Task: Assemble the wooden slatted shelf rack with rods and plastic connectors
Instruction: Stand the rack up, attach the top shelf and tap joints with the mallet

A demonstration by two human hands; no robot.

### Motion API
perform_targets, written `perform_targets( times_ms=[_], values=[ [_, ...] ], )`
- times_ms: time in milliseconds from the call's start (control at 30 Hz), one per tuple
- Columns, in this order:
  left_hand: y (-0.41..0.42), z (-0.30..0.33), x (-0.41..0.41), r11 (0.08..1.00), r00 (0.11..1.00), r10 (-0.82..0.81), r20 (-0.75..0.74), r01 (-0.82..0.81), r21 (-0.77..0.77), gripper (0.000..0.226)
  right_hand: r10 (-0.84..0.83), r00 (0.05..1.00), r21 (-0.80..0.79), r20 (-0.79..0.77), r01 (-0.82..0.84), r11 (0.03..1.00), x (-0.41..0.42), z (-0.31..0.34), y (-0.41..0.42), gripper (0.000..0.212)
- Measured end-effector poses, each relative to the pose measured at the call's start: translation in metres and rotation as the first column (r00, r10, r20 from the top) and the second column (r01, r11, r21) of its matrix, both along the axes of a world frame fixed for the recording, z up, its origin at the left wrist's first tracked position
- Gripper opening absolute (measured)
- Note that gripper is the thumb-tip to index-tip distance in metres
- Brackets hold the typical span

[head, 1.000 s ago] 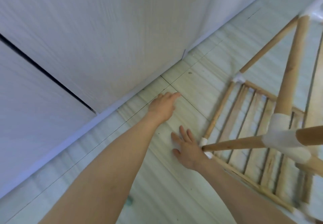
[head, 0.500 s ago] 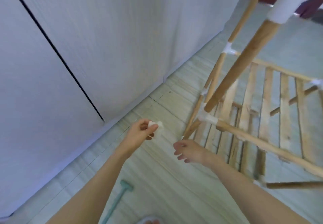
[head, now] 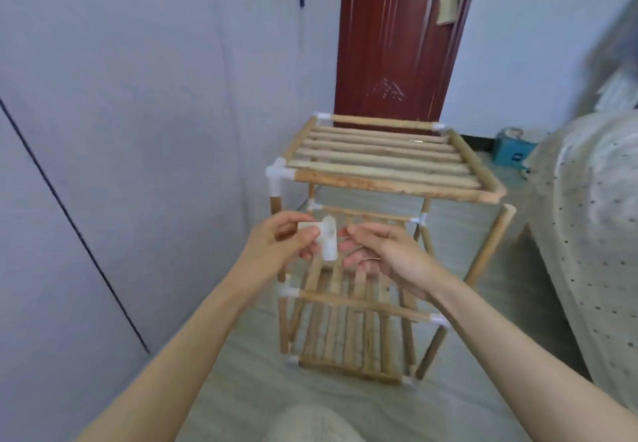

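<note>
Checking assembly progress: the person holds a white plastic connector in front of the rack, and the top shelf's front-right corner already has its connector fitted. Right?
Not quite. In the head view the top shelf has a bare front-right corner; the white plastic connector is pinched in the left hand.

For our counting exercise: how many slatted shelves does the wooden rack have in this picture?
3: the top shelf at the head of the rack, the middle shelf halfway down, and the bottom shelf near the floor. None appears hidden.
</note>
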State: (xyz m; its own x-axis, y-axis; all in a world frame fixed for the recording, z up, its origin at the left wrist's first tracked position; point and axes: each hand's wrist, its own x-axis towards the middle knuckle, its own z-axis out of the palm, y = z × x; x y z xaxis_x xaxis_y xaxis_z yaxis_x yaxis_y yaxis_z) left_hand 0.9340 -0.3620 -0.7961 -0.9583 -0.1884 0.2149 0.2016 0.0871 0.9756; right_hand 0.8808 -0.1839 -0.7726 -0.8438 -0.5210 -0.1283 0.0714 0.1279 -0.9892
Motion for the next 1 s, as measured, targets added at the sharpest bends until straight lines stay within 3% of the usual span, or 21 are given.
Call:
perform_targets(
  times_ms=[100, 267, 467, 600, 767, 867, 1000],
  values=[
    [0.043, 0.037, -0.016, 0.994, 0.993, -0.071, -0.098, 0.062, -0.09, 0.011, -0.126, 0.979, -0.07, -0.162, 0.116, 0.991, 0.007, 0.021, 0.036, 0.023],
    [0.104, 0.068, -0.043, 0.978, 0.976, -0.117, -0.182, 0.081, -0.195, 0.022, -0.367, 0.863, -0.188, -0.347, 0.319, 0.929, 0.002, 0.039, 0.086, 0.019],
    [0.156, 0.084, -0.064, 0.934, 0.951, -0.144, -0.273, 0.039, -0.356, 0.034, -0.44, 0.754, -0.206, -0.489, 0.39, 0.897, -0.014, 0.042, 0.126, 0.04],
    [0.181, 0.081, -0.075, 0.891, 0.934, -0.202, -0.295, 0.051, -0.45, 0.027, -0.584, 0.613, -0.221, -0.532, 0.565, 0.795, -0.028, 0.034, 0.153, 0.044],
    [0.187, 0.075, -0.1, 0.66, 0.955, -0.168, -0.244, -0.075, -0.748, 0.031, -0.705, 0.625, -0.252, -0.335, 0.662, 0.706, -0.04, 0.018, 0.182, 0.052],
    [0.193, 0.08, -0.111, 0.603, 0.958, -0.139, -0.25, -0.118, -0.789, 0.029, -0.688, 0.631, -0.209, -0.359, 0.664, 0.718, -0.045, 0.009, 0.184, 0.047],
    [0.203, 0.08, -0.124, 0.513, 0.987, -0.147, -0.071, 0.015, -0.859, 0.022, -0.675, 0.593, -0.159, -0.439, 0.689, 0.708, -0.05, 0.001, 0.183, 0.048]
  ],
)
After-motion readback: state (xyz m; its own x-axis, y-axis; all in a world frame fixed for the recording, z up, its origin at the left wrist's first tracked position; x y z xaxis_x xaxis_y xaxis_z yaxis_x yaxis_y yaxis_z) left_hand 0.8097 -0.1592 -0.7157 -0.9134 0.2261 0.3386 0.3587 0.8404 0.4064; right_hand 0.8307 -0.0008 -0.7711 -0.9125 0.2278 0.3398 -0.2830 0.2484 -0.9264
